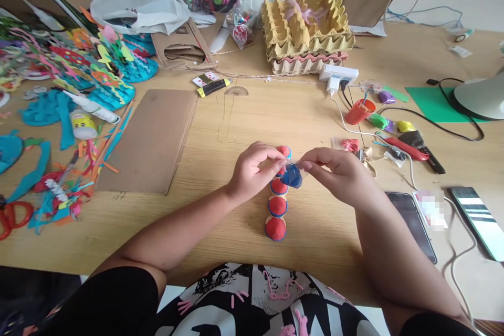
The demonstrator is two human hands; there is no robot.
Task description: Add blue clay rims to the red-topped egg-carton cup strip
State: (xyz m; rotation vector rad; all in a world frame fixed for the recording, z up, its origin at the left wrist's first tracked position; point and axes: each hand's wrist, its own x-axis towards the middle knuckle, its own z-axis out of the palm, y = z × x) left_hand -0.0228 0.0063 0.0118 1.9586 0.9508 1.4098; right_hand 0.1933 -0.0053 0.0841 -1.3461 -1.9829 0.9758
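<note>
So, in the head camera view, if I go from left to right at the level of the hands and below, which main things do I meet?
Red-handled scissors → flat cardboard → left hand → blue packet → right hand → dark phone → striped flat object.

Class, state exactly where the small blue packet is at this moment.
In the head view, the blue packet is just right of centre, held between the left hand and the right hand, partly covering the row of red domes.

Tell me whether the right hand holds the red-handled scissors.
No, the right hand pinches a blue packet; the scissors lie far left.
</note>
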